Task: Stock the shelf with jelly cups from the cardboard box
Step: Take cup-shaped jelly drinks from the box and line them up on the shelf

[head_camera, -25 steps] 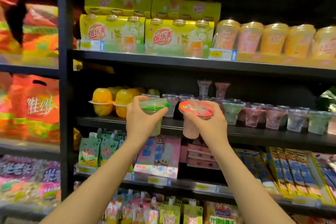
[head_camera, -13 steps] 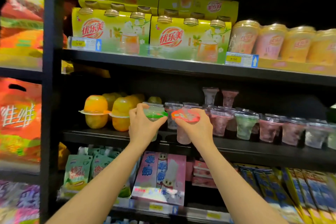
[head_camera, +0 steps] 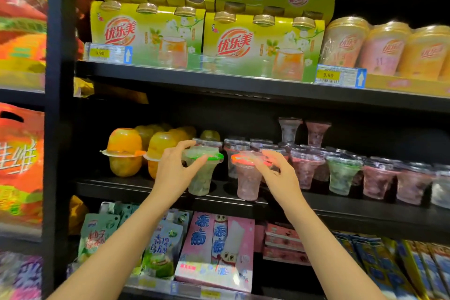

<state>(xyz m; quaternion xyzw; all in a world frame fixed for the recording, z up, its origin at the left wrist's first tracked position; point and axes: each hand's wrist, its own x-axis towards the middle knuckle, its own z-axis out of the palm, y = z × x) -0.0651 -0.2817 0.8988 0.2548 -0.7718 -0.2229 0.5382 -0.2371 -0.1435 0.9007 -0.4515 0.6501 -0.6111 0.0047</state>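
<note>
Two jelly cups stand at the front edge of the middle shelf (head_camera: 136,189), side by side w/ a small gap. The green cup (head_camera: 203,173) is clear plastic, flared wide at the top and narrow at the base, w/ a green rim under a clear domed lid; pale greenish jelly w/ bits inside. The red cup (head_camera: 248,178) has the same shape, w/ a red-orange rim and pinkish jelly.

Left hand (head_camera: 174,169) is at the green cup's top — thumb and fingertips curled round the rim, pinching it. Right hand (head_camera: 280,173) sits at the red cup's rim, fingers bent over the lid edge; it looks like a light pinch, though the blur makes the contact hard to judge. Both cup bases rest on the shelf.

Behind and to the right runs a row of cups (head_camera: 379,178) of the same type, pink, green and clear, some stacked two high at the back. To the left stand orange cups (head_camera: 124,151) — round, yellow-orange fruit jelly in clear domed shells.

Shelf above holds yellow-green multipacks (head_camera: 263,46) of lidded cups, three lids showing per pack, and loose tall cups (head_camera: 382,48) to the right, w/ price tags (head_camera: 337,77) reading 9.90. Shelf below holds pouches (head_camera: 163,256) and a pink box (head_camera: 215,248).
</note>
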